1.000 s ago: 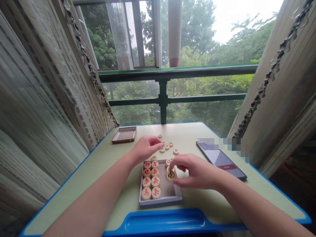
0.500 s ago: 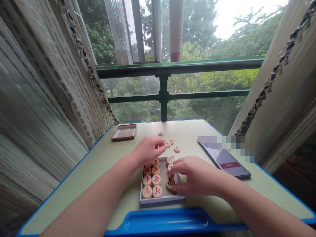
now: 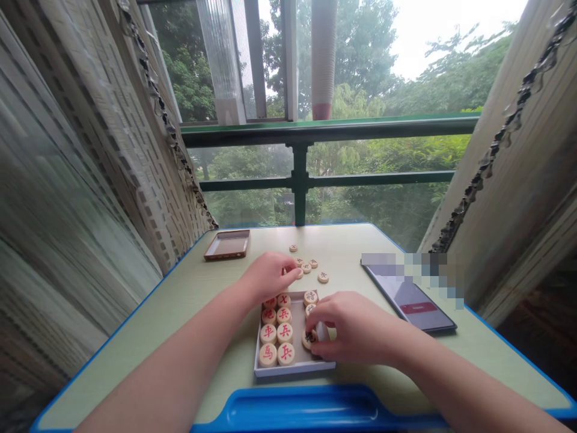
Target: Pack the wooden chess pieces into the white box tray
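Observation:
A shallow white box (image 3: 296,368) holds two columns of round wooden Chinese chess pieces with red characters (image 3: 285,332) on its left side. Along its right side stands a column of black-character pieces (image 3: 311,297). My right hand (image 3: 347,328) reaches over the box's right wall, thumb and fingers closed around a black-character piece (image 3: 309,340) lying inside. Beyond the box's far edge, my left hand (image 3: 270,275) pinches a chess piece (image 3: 300,273), partly hidden by the fingertips. Several loose pieces (image 3: 306,268) lie just past that hand.
A brown box lid (image 3: 227,245) rests at the table's far left. A dark-edged tablet or phone (image 3: 419,300) lies at the right. The table (image 3: 180,300) has a blue rim with a molded blue trough (image 3: 302,406) in front. Curtains (image 3: 90,120) flank the window railing (image 3: 333,129).
My left hand has drawn back slightly from the loose pieces, and a piece now shows at its fingertips. My right fingers have shifted a little over the black-character piece. The view tilts slightly upward.

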Demonstrator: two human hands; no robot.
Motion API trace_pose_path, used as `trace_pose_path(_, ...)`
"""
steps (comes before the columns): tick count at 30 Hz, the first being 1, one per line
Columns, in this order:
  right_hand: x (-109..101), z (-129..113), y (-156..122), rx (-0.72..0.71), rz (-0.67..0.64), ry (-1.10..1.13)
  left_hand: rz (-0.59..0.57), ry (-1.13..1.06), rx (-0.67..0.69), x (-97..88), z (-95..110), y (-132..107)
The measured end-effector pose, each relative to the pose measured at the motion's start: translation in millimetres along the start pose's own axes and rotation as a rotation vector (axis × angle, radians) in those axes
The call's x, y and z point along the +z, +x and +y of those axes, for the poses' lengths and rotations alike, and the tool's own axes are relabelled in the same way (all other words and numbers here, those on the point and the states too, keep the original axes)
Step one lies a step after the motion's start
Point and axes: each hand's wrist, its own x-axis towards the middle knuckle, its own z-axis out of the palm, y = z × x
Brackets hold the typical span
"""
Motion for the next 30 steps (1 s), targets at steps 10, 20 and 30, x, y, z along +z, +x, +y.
trace_pose_path(10, 1.8, 1.6, -0.5, 0.063, 0.043, -0.017, 0.037, 0.141, 0.023, -0.6, -10.7, 0.5)
trace_pose_path(20, -0.5, -1.3, 1.2, 0.034, 0.051, -0.026, 0.116, 0.196, 0.039, -3.3, -10.9, -1.5)
trace_pose_path(30, 2.3, 0.2, -0.1, -0.040, 0.053, -0.038, 0.165, 0.217, 0.001, 1.1, -14.1, -2.4)
